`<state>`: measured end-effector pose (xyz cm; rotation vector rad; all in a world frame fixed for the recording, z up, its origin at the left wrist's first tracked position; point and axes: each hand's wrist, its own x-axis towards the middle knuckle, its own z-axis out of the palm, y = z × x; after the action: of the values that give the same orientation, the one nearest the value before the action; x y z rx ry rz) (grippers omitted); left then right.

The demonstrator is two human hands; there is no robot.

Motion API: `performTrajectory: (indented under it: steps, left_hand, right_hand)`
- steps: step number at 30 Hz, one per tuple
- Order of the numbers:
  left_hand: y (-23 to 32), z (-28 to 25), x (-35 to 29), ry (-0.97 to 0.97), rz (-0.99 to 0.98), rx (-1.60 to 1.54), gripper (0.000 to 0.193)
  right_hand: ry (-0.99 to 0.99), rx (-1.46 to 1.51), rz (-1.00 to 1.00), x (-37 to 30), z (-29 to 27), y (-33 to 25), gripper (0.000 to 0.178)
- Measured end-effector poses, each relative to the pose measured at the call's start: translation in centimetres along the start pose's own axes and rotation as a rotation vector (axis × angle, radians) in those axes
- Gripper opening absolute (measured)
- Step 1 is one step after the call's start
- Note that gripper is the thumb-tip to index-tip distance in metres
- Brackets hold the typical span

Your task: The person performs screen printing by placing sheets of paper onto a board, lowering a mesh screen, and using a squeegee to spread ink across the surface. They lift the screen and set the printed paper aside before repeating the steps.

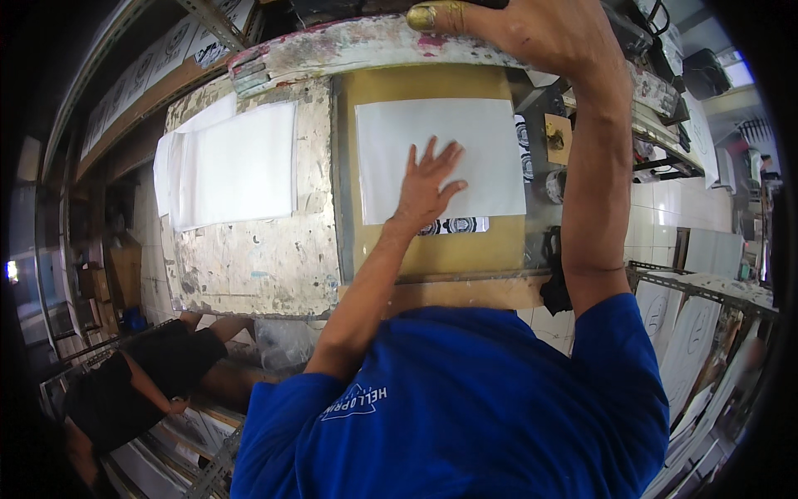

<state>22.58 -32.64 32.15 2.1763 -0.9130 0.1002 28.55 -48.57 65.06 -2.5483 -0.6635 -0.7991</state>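
My left hand [432, 179] lies flat with its fingers spread on a plain white sheet [490, 179]. The sheet rests on a yellowish printing board [440, 249]. Dark printed patterns [465, 225] show past the sheet's near and right edges; the rest of them is covered. At the far side, my right hand [540, 33] grips the paint-stained bar of a screen frame [349, 54]. Its thumb, coated in a gold-yellow colour, lies along the bar, while the other fingers are mostly cut off by the picture's top edge.
Left of the board, a stack of white sheets [241, 166] lies on a worn, paint-spotted tabletop [249, 270]. Metal racks stand on both sides, the right one [690, 287] close by my arm. A person in black [158, 366] is at the lower left.
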Motion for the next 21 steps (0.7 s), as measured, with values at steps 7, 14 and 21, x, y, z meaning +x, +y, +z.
performTrajectory:
  steps: [7, 14, 21]
  left_hand:
    - [4.0, -12.3, -1.3, 0.887, -0.123, -0.619, 0.117]
    - [4.5, -12.3, -8.6, 0.747, -0.562, -0.903, 0.117]
    - [-2.1, -4.5, -18.5, 0.537, -0.551, -0.521, 0.105]
  right_hand:
    - [0.087, -0.029, -0.06, -5.2, 2.0, -1.6, 0.049]
    - [-0.077, 0.005, 0.138, -14.3, 4.8, -5.7, 0.039]
    - [-0.18, 0.472, 0.427, -20.9, 13.6, -2.6, 0.038]
